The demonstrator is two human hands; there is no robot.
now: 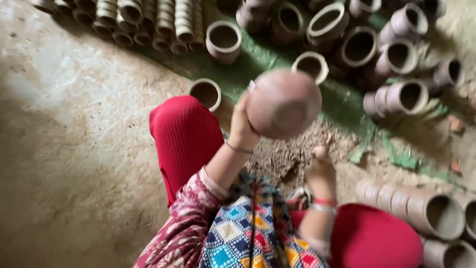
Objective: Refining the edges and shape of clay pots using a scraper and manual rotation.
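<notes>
Clay pot (pixel 283 103) raised in left hand (pixel 241 130), contents hidden.

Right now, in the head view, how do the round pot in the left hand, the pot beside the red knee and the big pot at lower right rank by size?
1. Round pot in the left hand: looks largest, though nearest the camera, so unsure.
2. Big pot at lower right.
3. Pot beside the red knee: smallest.

your left hand (pixel 241 126) is raised in front of you, forearm angled upward, fingers curled in a grip, a thin bracelet at the wrist. your right hand (pixel 320 166) hangs lower, closed loosely, red and white bangles on its wrist.
</notes>
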